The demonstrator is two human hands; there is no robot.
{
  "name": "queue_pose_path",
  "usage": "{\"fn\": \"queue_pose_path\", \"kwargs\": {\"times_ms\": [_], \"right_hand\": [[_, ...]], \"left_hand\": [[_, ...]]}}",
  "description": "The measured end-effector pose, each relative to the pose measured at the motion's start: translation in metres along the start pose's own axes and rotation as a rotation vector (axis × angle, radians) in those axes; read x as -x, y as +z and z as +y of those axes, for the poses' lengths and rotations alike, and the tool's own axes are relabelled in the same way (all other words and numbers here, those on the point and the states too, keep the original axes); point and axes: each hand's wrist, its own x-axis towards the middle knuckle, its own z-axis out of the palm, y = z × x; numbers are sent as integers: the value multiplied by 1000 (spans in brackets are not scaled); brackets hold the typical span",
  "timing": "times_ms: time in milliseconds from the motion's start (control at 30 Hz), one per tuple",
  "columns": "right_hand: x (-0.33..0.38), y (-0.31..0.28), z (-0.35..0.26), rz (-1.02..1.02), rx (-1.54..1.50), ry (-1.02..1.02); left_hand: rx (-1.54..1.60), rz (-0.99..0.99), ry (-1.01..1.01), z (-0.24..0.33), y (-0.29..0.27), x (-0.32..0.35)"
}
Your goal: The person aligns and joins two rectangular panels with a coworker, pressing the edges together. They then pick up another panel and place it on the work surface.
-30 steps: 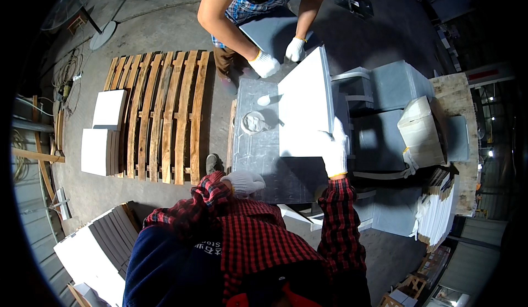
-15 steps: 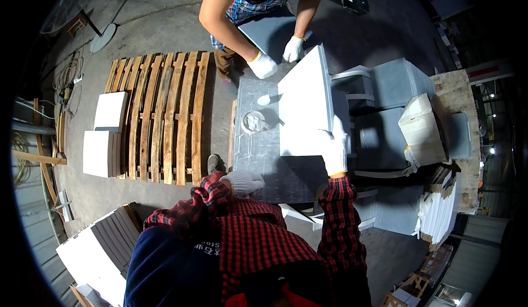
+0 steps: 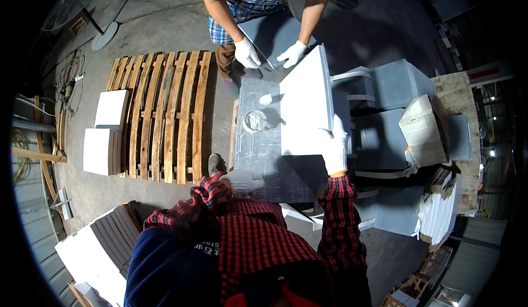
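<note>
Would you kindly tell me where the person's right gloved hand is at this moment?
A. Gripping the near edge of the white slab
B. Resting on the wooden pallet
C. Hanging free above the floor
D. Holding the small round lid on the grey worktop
A: the right hand in a white glove clasps the near edge of the white slab, which is tilted over the grey worktop.

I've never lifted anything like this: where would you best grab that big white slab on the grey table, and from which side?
Probably by its two short ends, one person at each. The white slab is long, flat and looks tilted up on one long edge, so one grip would likely let it twist. The right hand already grips the near corner; the co-worker's gloved hands are at the far end.
</note>
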Motion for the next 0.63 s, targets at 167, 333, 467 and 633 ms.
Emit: {"fn": "queue_pose_path", "kwargs": {"times_ms": [167, 333, 467, 633], "right_hand": [[0, 1, 19, 3, 2, -24], [-1, -2, 6, -43, 0, 80], [-1, -1, 4, -35, 14, 41], [-1, -2, 7, -62, 31, 125]], "left_hand": [[-49, 5, 5, -2, 0, -1], [-13, 18, 2, -3, 1, 1], [-12, 18, 13, -3, 2, 1], [-11, 24, 11, 1, 1, 5]]}}
